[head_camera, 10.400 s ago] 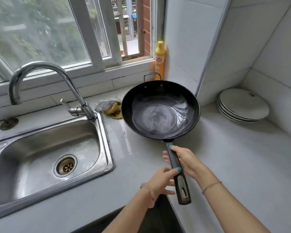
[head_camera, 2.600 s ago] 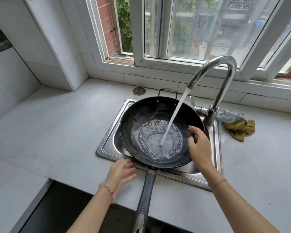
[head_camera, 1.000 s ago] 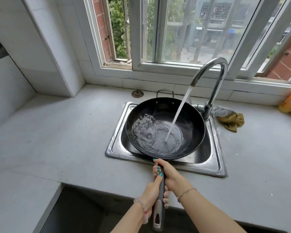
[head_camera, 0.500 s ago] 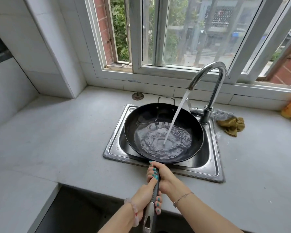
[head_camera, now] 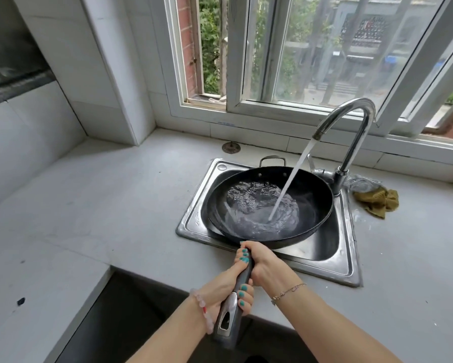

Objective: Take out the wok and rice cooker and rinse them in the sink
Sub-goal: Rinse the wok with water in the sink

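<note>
Home kitchen: sink [head_camera: 350,247], tiled counter [head_camera: 115,205].

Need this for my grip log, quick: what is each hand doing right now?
left hand: gripping the wok by the lower end of its handle.
right hand: gripping the same handle, nearer the pan.

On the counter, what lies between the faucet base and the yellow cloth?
A crumpled silvery-grey wad, perhaps a scourer, lies there, touching the yellow cloth and beside the faucet base; the head view shows it.
</note>
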`<state>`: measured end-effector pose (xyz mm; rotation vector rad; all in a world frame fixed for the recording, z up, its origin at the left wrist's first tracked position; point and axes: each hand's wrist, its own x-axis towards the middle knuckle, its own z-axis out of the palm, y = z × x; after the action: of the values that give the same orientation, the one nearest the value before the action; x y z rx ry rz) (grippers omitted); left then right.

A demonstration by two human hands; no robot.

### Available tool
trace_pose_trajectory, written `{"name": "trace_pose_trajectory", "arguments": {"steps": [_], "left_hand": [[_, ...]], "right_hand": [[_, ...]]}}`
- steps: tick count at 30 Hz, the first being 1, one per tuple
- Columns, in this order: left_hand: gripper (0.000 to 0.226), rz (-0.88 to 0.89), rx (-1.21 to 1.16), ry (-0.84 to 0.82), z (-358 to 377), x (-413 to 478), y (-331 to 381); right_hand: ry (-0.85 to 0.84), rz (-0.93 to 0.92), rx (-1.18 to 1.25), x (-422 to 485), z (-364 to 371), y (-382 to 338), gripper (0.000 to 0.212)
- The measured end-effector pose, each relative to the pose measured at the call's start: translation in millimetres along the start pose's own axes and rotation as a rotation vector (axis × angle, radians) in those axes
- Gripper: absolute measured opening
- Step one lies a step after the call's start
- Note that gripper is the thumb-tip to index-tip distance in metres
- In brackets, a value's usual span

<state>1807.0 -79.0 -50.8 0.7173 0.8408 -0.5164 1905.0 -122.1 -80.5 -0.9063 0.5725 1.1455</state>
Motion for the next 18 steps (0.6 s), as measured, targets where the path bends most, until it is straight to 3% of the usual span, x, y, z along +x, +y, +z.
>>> {"name": "trace_pose_trajectory", "arguments": {"steps": [3,9,18], "left_hand": [[0.063,-0.003,-0.056,-0.028,1,0,-2],[0.059,0.049,0.052,0.018,10,5,-13],[0.071,0.088,-0.090,-0.115,15,32,-30]], "right_hand": [[0.028,-0.027,-0.020,-1,2,0,0.056],[0.058,-0.123,0.017,0,-7,3,0.045],[0.215,-0.302,-0.329,-16,-11,-1,0.035]]}}
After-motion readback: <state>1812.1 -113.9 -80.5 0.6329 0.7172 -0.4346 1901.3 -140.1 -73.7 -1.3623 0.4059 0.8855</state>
